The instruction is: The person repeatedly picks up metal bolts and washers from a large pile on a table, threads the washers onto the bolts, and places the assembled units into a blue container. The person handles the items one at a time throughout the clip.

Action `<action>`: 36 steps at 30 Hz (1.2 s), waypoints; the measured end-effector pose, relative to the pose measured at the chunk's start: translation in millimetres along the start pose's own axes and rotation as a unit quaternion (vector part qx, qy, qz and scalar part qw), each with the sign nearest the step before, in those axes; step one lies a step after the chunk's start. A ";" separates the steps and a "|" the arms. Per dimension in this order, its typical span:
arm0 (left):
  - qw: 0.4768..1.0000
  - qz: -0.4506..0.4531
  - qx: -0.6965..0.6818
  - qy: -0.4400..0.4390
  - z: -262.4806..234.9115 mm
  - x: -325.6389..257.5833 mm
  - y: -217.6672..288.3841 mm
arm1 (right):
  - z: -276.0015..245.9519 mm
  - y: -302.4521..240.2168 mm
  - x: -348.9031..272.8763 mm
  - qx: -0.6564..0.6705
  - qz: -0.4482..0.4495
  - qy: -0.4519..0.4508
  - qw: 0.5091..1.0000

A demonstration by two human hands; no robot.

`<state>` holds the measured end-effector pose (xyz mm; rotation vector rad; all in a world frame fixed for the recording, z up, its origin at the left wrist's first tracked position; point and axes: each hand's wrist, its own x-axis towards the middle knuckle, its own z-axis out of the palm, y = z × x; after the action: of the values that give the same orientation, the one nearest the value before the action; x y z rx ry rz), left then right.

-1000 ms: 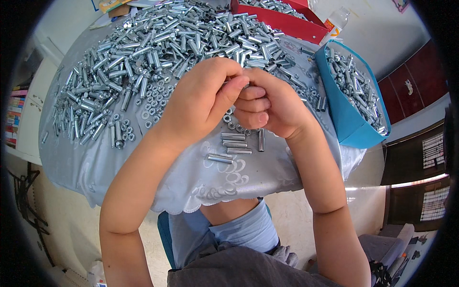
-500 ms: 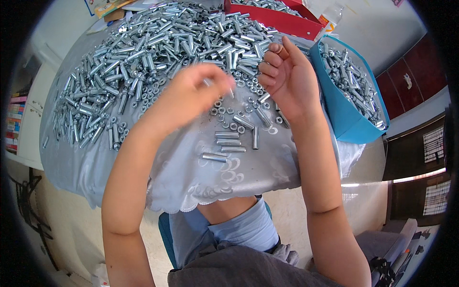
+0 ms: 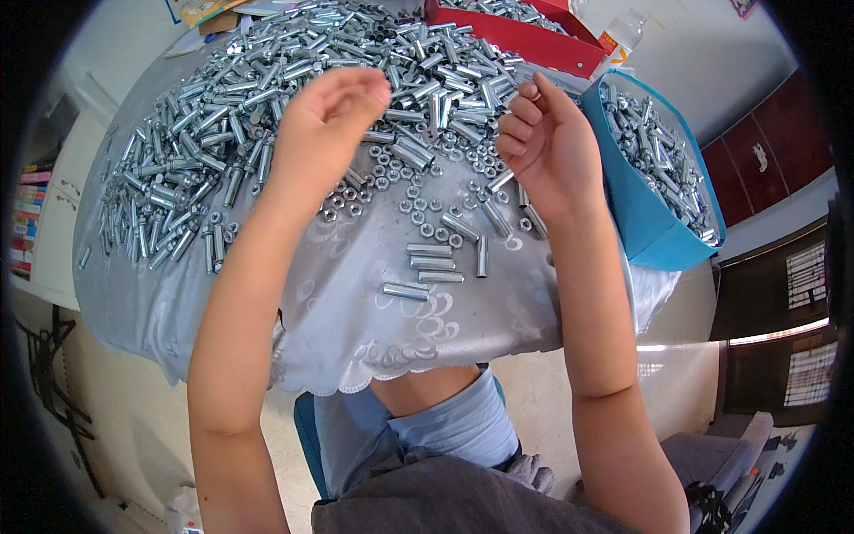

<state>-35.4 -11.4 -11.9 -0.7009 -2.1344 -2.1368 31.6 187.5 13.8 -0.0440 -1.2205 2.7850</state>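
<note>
My left hand [image 3: 327, 125] hovers over the front of a big heap of metal sleeve anchors [image 3: 347, 44], its fingers curled toward the thumb. Whatever it may hold is hidden. At the right, beside a blue fabric bin, my right hand [image 3: 556, 151] is raised palm inward with fingers folded in and thumb and forefinger close together. Anything between them is too small to make out. Loose hex nuts [image 3: 418, 205] lie scattered between the hands. Nearer me, several bare metal sleeves [image 3: 431, 264] rest on the silvery tablecloth [image 3: 347, 329], some side by side.
The blue fabric bin [image 3: 654, 214], filled with bolt assemblies, stands at the table's right edge. Behind the heap sits a red box [image 3: 534, 40] holding more metal parts. A clear plastic bottle [image 3: 623, 36] is next to it. Papers [image 3: 267, 9] lie at the far left.
My left hand has moved left and away from me, from above the nuts to over the heap, uncovering nuts and sleeves. My right hand has shifted slightly right, still curled.
</note>
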 end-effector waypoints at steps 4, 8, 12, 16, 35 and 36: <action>0.906 0.177 0.383 -0.024 1.1 -9.4 -7.6 | -1.6 -4.6 1.4 -0.005 -0.018 0.025 1.000; 0.899 0.122 0.413 -0.086 -1.6 -10.2 -18.1 | -7.8 -9.2 4.6 -0.049 -0.037 0.019 0.998; 0.870 0.125 0.465 -0.109 -5.2 -11.0 -20.2 | -7.8 -10.3 5.3 -0.041 -0.053 0.036 0.997; 0.868 0.123 0.469 -0.104 -7.2 -11.6 -19.2 | -15.6 -16.8 8.7 -0.021 -0.060 0.026 0.998; 0.822 0.229 0.510 -0.108 -1.4 -3.9 -23.6 | -17.7 22.2 17.6 -0.681 -0.352 -0.066 0.638; 0.820 0.238 0.509 -0.109 -0.4 -3.9 -21.5 | -16.2 21.8 15.7 -0.699 -0.346 -0.096 0.618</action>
<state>-39.3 -11.8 -33.4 -1.1444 -2.3865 -0.5106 15.3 186.2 -13.0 0.4849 -2.3823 0.7157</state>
